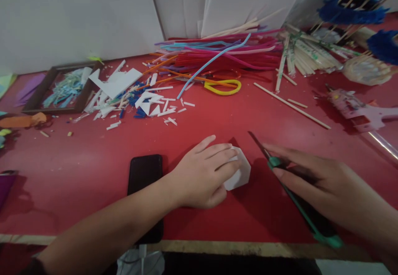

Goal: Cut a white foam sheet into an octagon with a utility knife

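Note:
My left hand [207, 173] rests low over the red table with its fingers curled over a small white piece of board [243, 175] with angled, polygon-like edges. Part of that piece is hidden under the fingers. To its right, my right hand [326, 179] grips a green and black utility knife [317, 217]. The knife's blade points up and left, a short way from the white piece and apart from it. Beside my left wrist lies a black phone [145, 169], partly covered by my forearm.
White board scraps [122, 83] and a brown frame [39, 88] with shreds lie at the back left. Coloured pipe cleaners [217, 57], yellow-handled scissors [224, 88] and wooden sticks [292, 105] lie farther back. A pink glue gun [367, 111] is at the right.

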Action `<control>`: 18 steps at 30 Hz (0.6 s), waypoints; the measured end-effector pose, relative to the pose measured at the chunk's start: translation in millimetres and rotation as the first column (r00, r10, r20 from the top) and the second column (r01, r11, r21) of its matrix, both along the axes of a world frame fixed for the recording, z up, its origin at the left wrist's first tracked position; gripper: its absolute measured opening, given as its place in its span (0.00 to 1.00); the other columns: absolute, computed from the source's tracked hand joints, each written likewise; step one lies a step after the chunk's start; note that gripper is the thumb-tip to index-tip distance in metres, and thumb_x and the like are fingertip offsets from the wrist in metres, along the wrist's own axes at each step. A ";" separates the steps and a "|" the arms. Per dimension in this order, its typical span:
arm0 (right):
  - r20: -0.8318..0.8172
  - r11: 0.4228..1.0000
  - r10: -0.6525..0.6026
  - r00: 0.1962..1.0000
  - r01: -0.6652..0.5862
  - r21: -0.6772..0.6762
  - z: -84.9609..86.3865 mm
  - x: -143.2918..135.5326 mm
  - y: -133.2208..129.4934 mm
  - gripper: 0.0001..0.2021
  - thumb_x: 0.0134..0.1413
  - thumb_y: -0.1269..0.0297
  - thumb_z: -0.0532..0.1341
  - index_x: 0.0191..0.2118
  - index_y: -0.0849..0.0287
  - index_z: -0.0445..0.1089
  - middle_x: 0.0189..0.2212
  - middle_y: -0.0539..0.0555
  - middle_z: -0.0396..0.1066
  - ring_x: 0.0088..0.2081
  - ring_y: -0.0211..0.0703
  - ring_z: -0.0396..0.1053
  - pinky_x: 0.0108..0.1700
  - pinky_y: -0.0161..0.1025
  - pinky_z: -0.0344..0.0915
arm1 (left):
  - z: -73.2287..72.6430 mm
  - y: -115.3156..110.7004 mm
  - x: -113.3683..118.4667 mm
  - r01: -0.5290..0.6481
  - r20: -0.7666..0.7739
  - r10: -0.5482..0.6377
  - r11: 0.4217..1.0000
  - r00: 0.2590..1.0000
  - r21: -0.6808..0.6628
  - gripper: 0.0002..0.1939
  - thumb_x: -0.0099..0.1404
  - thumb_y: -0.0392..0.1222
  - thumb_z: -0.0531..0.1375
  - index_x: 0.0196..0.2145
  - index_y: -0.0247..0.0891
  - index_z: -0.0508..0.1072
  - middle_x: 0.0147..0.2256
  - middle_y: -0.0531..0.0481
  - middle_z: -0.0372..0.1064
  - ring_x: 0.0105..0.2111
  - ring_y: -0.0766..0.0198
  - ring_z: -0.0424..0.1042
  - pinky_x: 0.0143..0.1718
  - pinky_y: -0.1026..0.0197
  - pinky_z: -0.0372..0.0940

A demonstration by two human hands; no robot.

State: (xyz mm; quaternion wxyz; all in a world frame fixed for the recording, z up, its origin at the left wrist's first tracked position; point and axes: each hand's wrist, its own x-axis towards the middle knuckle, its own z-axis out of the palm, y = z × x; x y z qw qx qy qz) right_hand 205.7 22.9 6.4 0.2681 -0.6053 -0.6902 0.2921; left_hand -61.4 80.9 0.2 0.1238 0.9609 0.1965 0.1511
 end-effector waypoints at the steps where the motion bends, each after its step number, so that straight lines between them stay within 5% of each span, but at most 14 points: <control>1: -0.026 1.000 -0.001 1.000 0.001 -0.018 -0.4 -5.3 -1.1 0.21 0.62 0.53 0.60 0.56 0.53 0.78 0.40 0.56 0.84 0.32 0.49 0.81 0.31 0.43 0.79 | 0.0 -0.1 0.1 0.003 -0.003 -0.003 1.000 1.000 -0.002 0.23 0.67 0.40 0.56 0.57 0.30 0.73 0.59 0.35 0.72 0.62 0.48 0.69 0.70 0.41 0.53; 7: -0.113 0.997 -0.008 0.994 -0.001 -0.078 -9.1 -19.8 -9.9 0.20 0.63 0.56 0.60 0.57 0.51 0.77 0.48 0.58 0.82 0.47 0.55 0.81 0.44 0.48 0.81 | -1.2 -1.4 2.6 -0.001 -0.049 0.001 1.000 0.999 0.002 0.22 0.69 0.46 0.58 0.57 0.34 0.73 0.61 0.36 0.71 0.61 0.47 0.70 0.65 0.42 0.61; 18: -0.142 0.998 0.030 0.989 -0.036 -0.046 -2.8 -22.3 -8.4 0.19 0.61 0.61 0.60 0.55 0.49 0.79 0.50 0.54 0.82 0.48 0.51 0.81 0.48 0.46 0.80 | -1.8 -1.8 4.4 -0.005 -0.033 0.004 1.000 0.999 -0.007 0.22 0.71 0.45 0.56 0.58 0.34 0.72 0.61 0.39 0.71 0.61 0.47 0.69 0.61 0.45 0.64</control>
